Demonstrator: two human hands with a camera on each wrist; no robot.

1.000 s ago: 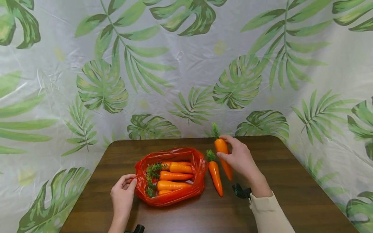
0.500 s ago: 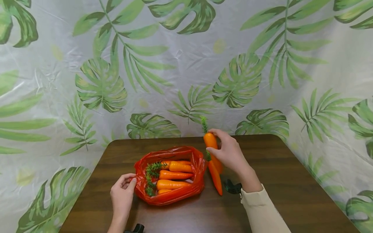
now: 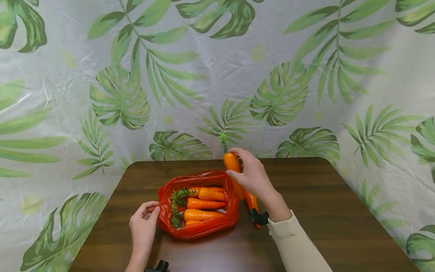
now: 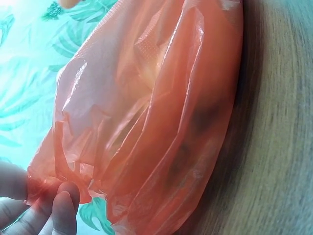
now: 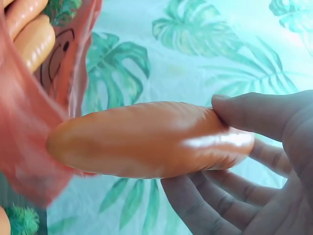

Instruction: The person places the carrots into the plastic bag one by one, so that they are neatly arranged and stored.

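My left hand (image 3: 144, 223) pinches the left rim of a red plastic bag (image 3: 195, 234), its fingertips bunching the film in the left wrist view. Several orange carrots (image 3: 205, 204) lie inside the open bag, their green tops toward the left. In my right hand (image 3: 253, 175) a carrot (image 5: 151, 139) is held near its thick end, between thumb and fingers. It stands tilted at the bag's right rim, leafy top up, and overlaps the rim in the head view. Another carrot (image 3: 250, 200) lies on the table just right of the bag, partly hidden by my right wrist.
The brown wooden table (image 3: 316, 211) has its far edge close to a leaf-patterned curtain (image 3: 217, 68). A black wrist strap piece (image 3: 259, 217) sits under my right wrist, and another black piece (image 3: 161, 266) shows beside my left forearm.
My right hand has moved left with its carrot, passing over the loose carrot to the bag's right rim. My left hand stays at the bag's left rim.
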